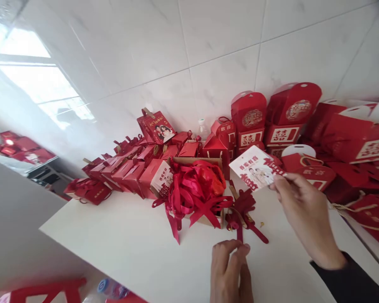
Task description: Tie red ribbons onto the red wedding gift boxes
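My right hand (pixel 303 210) pinches a white square card (pixel 255 169) by its right corner, holding it above the table. Red characters and a drawn couple are printed on the card. My left hand (pixel 230 269) is low at the front of the table, its fingers curled together. Its fingertips meet the end of a dark red strap in a small pile of straps (pixel 242 208); what they grip, if anything, is hidden. Left of that pile, an open cardboard box (pixel 222 212) overflows with shiny red ribbon (pixel 192 189).
Rows of red gift boxes (pixel 126 172) line the wall behind the ribbon. Taller red boxes (pixel 284 122) with rounded tops are stacked at the right. A tiny gold stud (pixel 262 224) lies on the white table (pixel 120 235). A bottle (pixel 112 288) and red stool (pixel 50 290) are below left.
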`<action>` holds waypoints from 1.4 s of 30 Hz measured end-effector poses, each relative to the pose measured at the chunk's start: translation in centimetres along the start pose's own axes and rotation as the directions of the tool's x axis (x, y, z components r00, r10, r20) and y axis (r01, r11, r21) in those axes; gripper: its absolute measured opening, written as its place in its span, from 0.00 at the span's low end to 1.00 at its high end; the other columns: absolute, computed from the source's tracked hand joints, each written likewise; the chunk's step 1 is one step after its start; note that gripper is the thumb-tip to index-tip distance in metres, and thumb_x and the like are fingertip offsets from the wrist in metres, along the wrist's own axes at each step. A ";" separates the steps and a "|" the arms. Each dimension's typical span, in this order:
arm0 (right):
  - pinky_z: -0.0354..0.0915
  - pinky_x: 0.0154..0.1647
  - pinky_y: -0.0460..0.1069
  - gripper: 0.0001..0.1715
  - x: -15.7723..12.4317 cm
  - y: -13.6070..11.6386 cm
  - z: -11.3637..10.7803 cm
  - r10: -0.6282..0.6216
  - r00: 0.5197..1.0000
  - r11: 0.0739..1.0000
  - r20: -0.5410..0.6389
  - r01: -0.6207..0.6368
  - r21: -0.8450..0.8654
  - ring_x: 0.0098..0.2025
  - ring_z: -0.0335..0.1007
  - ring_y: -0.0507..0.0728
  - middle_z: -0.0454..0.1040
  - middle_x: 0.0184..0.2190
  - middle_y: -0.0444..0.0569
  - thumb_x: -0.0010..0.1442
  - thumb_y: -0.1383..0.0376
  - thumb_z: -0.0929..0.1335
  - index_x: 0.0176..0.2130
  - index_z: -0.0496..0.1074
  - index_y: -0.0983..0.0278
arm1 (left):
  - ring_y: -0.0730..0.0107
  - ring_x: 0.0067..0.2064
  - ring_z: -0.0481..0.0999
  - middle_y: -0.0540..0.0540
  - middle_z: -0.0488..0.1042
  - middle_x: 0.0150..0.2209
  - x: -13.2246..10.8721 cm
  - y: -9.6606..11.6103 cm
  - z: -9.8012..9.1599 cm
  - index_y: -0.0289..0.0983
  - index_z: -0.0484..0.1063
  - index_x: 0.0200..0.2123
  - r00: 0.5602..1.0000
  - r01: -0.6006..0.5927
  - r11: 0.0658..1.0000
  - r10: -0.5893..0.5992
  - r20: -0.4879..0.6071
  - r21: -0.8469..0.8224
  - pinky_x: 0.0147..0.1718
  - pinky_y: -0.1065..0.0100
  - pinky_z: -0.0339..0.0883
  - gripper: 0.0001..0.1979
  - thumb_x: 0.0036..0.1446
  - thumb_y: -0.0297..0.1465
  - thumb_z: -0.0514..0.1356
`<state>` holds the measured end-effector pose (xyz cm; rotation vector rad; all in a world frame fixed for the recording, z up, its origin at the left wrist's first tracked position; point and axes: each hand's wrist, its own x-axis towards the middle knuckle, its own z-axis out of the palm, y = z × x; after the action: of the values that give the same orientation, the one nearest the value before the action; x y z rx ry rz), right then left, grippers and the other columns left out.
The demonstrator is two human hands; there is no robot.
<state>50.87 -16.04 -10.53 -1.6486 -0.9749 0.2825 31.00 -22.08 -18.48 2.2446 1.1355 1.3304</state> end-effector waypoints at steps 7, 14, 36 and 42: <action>0.57 0.22 0.47 0.23 -4.8 -0.3 0.1 0.020 0.805 0.788 0.594 -0.378 0.486 0.23 0.56 0.52 0.64 0.22 0.41 0.64 0.45 0.71 0.31 0.69 0.60 | 0.57 0.58 0.76 0.39 0.68 0.65 5.1 3.1 -5.2 0.46 0.57 0.70 0.897 0.367 0.883 -0.419 -0.138 -0.293 0.53 0.57 0.76 0.30 0.67 0.41 0.59; 0.57 0.27 0.48 0.26 -6.3 0.3 1.5 -0.080 0.647 0.787 0.759 -0.426 0.446 0.26 0.58 0.52 0.64 0.24 0.41 0.70 0.45 0.67 0.30 0.70 0.61 | 0.56 0.46 0.80 0.39 0.81 0.49 6.5 3.7 -6.8 0.40 0.76 0.57 0.890 0.435 0.839 -0.456 0.014 -0.326 0.47 0.59 0.76 0.23 0.65 0.45 0.60; 0.63 0.28 0.50 0.22 -6.9 2.4 1.0 -0.004 0.687 0.765 0.727 -0.466 0.445 0.28 0.65 0.55 0.72 0.29 0.44 0.67 0.44 0.68 0.49 0.75 0.56 | 0.64 0.45 0.84 0.45 0.83 0.51 14.4 0.0 -15.4 0.40 0.78 0.56 0.742 0.298 0.947 -0.150 -0.653 0.121 0.43 0.66 0.80 0.20 0.66 0.41 0.60; 0.62 0.27 0.51 0.27 -7.1 3.1 1.6 0.009 0.669 0.787 0.743 -0.464 0.407 0.26 0.63 0.54 0.69 0.26 0.43 0.65 0.40 0.68 0.46 0.76 0.58 | 0.63 0.33 0.81 0.46 0.82 0.32 17.3 -5.7 -15.9 0.34 0.83 0.45 0.816 0.443 0.887 -0.339 -0.468 0.130 0.37 0.63 0.77 0.18 0.62 0.39 0.59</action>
<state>46.78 -20.05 -15.96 -1.0750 -1.0637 1.3728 19.48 -7.54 -3.04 1.7318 1.8860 1.6190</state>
